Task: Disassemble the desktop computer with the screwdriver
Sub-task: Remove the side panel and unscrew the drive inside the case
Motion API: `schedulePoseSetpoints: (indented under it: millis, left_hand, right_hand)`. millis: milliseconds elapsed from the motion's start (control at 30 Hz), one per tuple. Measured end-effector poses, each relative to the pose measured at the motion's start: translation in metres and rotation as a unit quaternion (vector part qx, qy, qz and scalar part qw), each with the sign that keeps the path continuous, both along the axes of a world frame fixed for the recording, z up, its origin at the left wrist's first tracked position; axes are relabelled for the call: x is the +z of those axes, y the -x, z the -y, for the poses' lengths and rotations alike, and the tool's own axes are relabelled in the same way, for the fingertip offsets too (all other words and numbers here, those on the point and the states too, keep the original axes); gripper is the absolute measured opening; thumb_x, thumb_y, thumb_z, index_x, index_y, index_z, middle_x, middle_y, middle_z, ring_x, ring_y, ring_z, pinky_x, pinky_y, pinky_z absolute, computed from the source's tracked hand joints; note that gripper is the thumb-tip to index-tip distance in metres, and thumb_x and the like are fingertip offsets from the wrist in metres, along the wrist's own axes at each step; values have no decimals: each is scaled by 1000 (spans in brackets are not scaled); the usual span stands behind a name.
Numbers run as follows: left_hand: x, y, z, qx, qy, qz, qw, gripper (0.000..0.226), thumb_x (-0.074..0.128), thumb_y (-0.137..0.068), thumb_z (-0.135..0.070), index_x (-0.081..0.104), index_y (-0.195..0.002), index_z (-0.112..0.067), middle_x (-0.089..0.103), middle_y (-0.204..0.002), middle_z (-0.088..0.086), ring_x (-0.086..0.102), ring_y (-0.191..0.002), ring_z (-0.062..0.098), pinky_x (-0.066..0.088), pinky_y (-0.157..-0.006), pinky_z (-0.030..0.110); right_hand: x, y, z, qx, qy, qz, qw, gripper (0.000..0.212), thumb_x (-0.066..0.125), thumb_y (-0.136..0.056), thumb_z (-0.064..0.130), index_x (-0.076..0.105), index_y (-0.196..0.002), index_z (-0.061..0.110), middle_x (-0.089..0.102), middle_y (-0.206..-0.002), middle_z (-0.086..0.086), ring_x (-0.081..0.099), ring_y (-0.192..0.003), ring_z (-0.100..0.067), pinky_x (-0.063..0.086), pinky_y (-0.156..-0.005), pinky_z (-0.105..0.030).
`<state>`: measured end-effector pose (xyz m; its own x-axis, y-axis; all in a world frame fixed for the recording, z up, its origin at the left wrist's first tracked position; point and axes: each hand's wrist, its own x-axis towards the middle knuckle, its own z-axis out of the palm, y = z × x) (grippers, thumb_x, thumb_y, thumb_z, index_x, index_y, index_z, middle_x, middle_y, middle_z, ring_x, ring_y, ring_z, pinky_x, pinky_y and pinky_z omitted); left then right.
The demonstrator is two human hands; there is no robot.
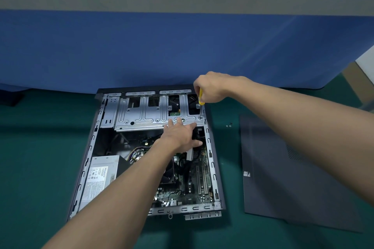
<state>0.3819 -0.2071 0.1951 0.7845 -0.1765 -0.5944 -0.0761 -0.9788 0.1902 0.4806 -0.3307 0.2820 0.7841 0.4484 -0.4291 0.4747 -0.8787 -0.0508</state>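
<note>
An open desktop computer case lies flat on the green mat, its motherboard and silver power supply exposed. A silver metal drive cage spans the far end of the case. My right hand grips a yellow-handled screwdriver held upright, its tip on a screw at the cage's right front corner. My left hand rests flat with fingers spread on the cage's front edge, holding nothing.
The removed dark side panel lies on the mat to the right of the case. Three small screws sit between the case and the panel. A blue partition wall stands right behind the case.
</note>
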Motion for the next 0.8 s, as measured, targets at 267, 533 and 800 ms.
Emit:
schedulePoseSetpoints:
  millis: [267, 533, 800]
  left_hand:
    - [-1, 0, 0, -1, -2, 3, 1000, 73, 48, -93, -57, 16, -153, -28, 7, -157, 26, 0, -142, 51, 12, -117, 56]
    - [-2, 0, 0, -2, -5, 0, 1000, 75, 46, -94, -57, 12, -154, -29, 3, -158, 25, -2, -143, 49, 10, -117, 55]
    - [-1, 1, 0, -1, -6, 1, 1000, 75, 47, -94, -57, 12, -154, -29, 3, -158, 24, -1, -143, 50, 11, -117, 55]
  right_hand:
    - [-6, 7, -7, -8, 33, 83, 996, 28, 44, -96, 29, 46, -73, 14, 49, -84, -3, 49, -79, -30, 37, -67, -35]
    - [-7, 7, -6, -86, 72, 65, 992, 44, 31, -98, 52, 49, -83, 15, 47, -84, -1, 47, -84, -27, 36, -73, -37]
    - [-5, 7, -3, -65, -38, -4, 997, 12, 53, -86, 17, 57, -97, 19, 57, -100, -3, 55, -84, -26, 39, -61, -30]
